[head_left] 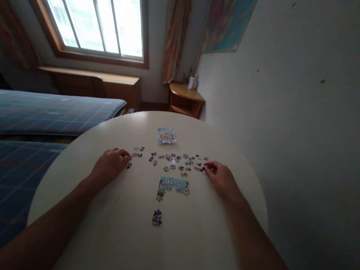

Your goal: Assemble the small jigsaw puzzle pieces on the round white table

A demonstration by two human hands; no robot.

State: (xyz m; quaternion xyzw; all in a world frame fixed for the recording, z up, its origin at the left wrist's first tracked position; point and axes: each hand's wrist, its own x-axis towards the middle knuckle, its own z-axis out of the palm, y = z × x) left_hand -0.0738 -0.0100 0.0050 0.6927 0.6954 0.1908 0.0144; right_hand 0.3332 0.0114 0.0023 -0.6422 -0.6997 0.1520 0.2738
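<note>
The right hand (220, 178) pinches a loose jigsaw piece (202, 169) at two o'clock from the assembled section (173, 185); the left hand (111, 164), fingers curled, touches scattered pieces (129, 163) at ten o'clock, its grip unclear. Lifting straight up, without dragging neighbours, would likely serve best

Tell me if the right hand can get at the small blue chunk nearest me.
Probably yes: the blue chunk lies alone on the table, nearer the body than the right hand, with nothing between them.
</note>
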